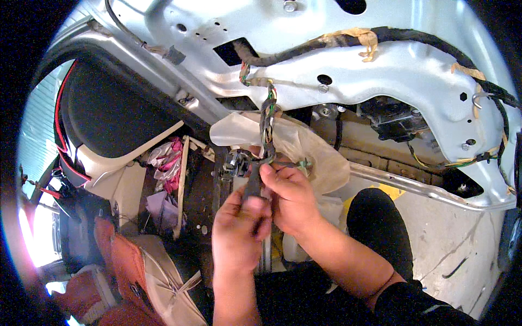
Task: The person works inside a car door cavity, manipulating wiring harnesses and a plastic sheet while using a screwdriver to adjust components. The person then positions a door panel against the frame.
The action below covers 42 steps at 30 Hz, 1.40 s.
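Left grip [238, 229], one: blurred, fingers curled about a dark strip [253, 185]; right grip [293, 200], one: thumb and fingers pinching at the lower end of the wire bundle [267, 122], multicoloured, rising above both grips; black connector [237, 162]: just above the left grip; translucent sheet [327, 165]: behind the right grip; pale metal door panel [394, 69]: above both grips

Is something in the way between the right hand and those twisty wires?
Nothing visible is in the way. The right hand is already up against the lower end of the twisty wires. The cloudy plastic sheet hangs behind the wires, so it doesn't block them.
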{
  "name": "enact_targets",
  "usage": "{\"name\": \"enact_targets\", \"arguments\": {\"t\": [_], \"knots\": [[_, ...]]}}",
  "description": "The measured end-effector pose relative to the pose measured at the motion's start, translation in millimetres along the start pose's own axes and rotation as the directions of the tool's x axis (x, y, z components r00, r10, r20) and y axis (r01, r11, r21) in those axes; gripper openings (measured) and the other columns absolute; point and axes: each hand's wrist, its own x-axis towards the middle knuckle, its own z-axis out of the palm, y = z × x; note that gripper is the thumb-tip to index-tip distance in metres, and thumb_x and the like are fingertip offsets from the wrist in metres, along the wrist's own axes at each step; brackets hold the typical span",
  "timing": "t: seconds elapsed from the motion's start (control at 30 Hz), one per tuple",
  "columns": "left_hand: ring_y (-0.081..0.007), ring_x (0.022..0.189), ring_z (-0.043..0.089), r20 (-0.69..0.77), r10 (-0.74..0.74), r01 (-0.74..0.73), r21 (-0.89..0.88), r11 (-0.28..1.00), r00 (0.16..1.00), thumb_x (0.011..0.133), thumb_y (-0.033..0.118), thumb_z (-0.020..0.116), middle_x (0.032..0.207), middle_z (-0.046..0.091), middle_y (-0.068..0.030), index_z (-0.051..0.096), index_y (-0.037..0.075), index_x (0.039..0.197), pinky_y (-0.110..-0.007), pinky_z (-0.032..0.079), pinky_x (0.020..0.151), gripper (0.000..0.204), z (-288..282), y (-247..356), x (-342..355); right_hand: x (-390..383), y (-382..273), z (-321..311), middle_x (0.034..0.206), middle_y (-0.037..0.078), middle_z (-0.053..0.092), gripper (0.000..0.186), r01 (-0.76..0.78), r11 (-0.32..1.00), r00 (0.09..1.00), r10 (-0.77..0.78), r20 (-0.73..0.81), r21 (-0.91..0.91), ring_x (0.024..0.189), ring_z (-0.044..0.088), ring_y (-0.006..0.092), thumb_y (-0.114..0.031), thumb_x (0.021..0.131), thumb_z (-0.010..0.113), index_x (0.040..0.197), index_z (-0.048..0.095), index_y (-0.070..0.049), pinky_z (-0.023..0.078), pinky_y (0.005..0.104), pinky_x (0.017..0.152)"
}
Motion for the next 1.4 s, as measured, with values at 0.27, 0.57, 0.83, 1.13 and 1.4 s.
{"name": "enact_targets", "arguments": {"t": [0.27, 0.57, 0.83, 1.13, 1.4], "knots": [[-0.0102, 0.055, 0.050, 0.019, -0.125, 0.121, -0.435, 0.892, 0.992, 0.097, 0.014, 0.062, 0.086, 0.062, -0.0072, 0.056, 0.001, 0.123, -0.022, 0.039, 0.048, 0.029, -1, -5, 4, 5, 7, 11, 0.089, 0.003, 0.072, 0.021, 0.096, 0.987, 0.977, -0.119, -0.180, -0.131, 0.076, 0.061, 0.0092, -0.023, 0.091, 0.073, 0.097, 0.072, -0.003, 0.049, 0.0255, 0.069], [-0.0096, 0.067, 0.057, -0.034, -0.061, 0.064, 0.085, 0.994, 0.998, 0.094, 0.003, 0.062, 0.082, 0.066, -0.0093, 0.062, -0.004, 0.119, -0.022, 0.044, 0.056, 0.026, -2, 1, 14, 7, 5, 5, 0.095, 0.006, 0.073, 0.026, 0.056, 0.983, 0.988, -0.080, -0.135, -0.175, 0.084, 0.064, 0.0112, -0.027, 0.092, 0.072, 0.100, 0.072, -0.003, 0.050, 0.0273, 0.077], [-0.0204, 0.079, 0.067, 0.011, 0.425, -0.388, 0.430, 0.815, 0.905, 0.089, 0.006, 0.067, 0.091, 0.070, -0.0145, 0.063, -0.003, 0.117, -0.030, 0.053, 0.069, 0.030, -2, -9, 19, 1, 5, 8, 0.095, 0.005, 0.072, 0.029, -0.015, 0.983, 0.988, -0.014, -0.156, -0.182, 0.086, 0.064, 0.0125, -0.030, 0.095, 0.068, 0.104, 0.071, -0.002, 0.050, 0.0276, 0.077], [-0.0046, 0.044, 0.037, 0.588, -0.318, 0.649, -0.522, 0.554, 0.744, 0.095, 0.021, 0.062, 0.070, 0.050, 0.0007, 0.056, 0.005, 0.100, -0.020, 0.025, 0.034, 0.018, -20, 10, 49, -24, 0, 2, 0.084, 0.009, 0.068, 0.045, -0.061, 0.894, 0.982, -0.026, -0.187, -0.444, 0.085, 0.067, 0.0193, -0.045, 0.100, 0.056, 0.090, 0.064, -0.001, 0.054, 0.0319, 0.082], [-0.0064, 0.050, 0.043, 0.118, -0.076, 0.052, 0.192, 0.980, 0.990, 0.092, 0.014, 0.069, 0.065, 0.057, 0.0001, 0.063, 0.001, 0.086, -0.025, 0.034, 0.045, 0.015, -1, 5, 47, -122, -39, -35, 0.117, 0.008, 0.064, 0.036, -0.093, 0.779, 0.996, 0.064, -0.069, -0.620, 0.105, 0.061, 0.0149, -0.013, 0.100, 0.059, 0.132, 0.049, -0.001, 0.050, 0.0318, 0.093]]}}
